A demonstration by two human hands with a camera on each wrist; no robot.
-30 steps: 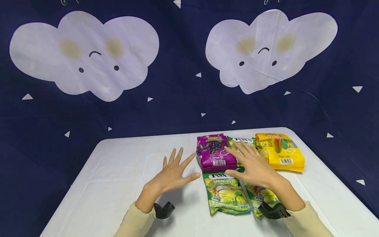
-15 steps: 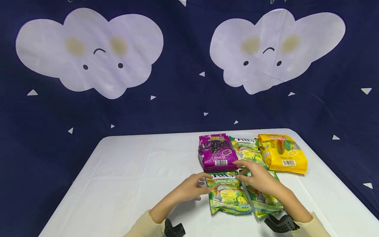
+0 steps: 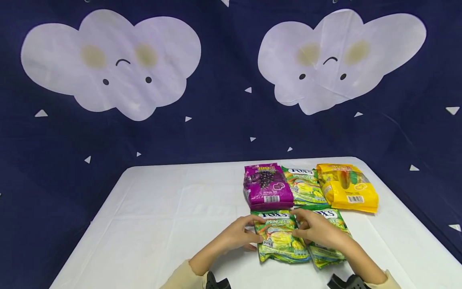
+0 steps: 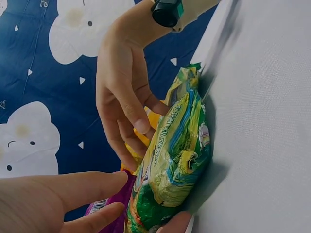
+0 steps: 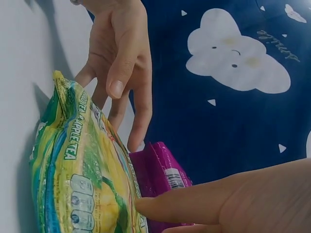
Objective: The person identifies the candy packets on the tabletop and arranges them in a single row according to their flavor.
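Note:
A green and yellow Fox's Spring Tea candy bag (image 3: 279, 241) lies on the white table, front left in its group. My left hand (image 3: 236, 235) is at its left edge, thumb and index finger by the printed face and other fingers lower beside it. My right hand (image 3: 317, 228) reaches to its right edge, partly over a second green Fox's bag (image 3: 326, 259). In the left wrist view, the candy bag (image 4: 170, 165) stands between both hands with the fingers loosely bent. The right wrist view has my right thumb (image 5: 155, 206) close against the bag's face.
Behind lie a purple grape candy bag (image 3: 268, 186), a third Fox's bag (image 3: 306, 188) and a yellow mango candy bag (image 3: 346, 188). The white table (image 3: 162, 208) extends left of the bags. A dark blue cloth with clouds (image 3: 223, 88) hangs behind it.
Both hands have come down from spread fingers above the table and bags to either side of the front left Fox's bag. Their fingers have bent toward its edges.

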